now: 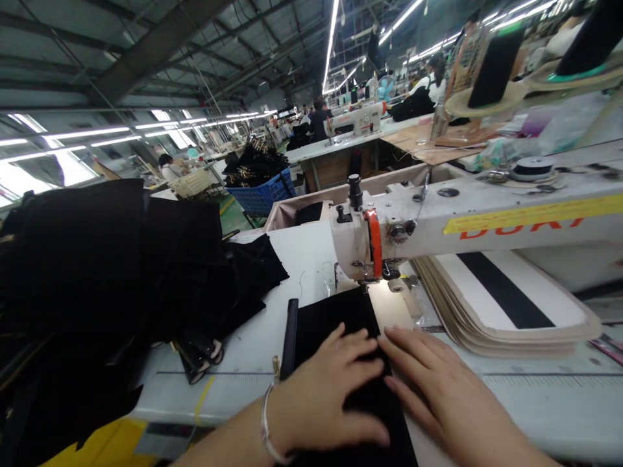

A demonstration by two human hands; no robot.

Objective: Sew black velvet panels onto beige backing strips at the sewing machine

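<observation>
Hands flat: left hand point(326, 389) and right hand point(433, 389), both unclenched, press black fabric panel point(335, 318) beneath white sewing machine head point(370, 243); fingertips risk nearing the needle if cloth slips.

- A garment factory floor: an industrial sewing machine point(438, 220) fills the near right, mounted on a white worktable point(253, 350).
- Black cut fabric point(97, 292) lies heaped at near left, beside a stack of flat pattern boards point(511, 305) on the right.
- Farther back, rows of sewing stations point(360, 120) with seated workers point(318, 120) recede under long fluorescent strip lights point(333, 39).
- A blue crate point(263, 194) of dark goods stands in the aisle.
</observation>
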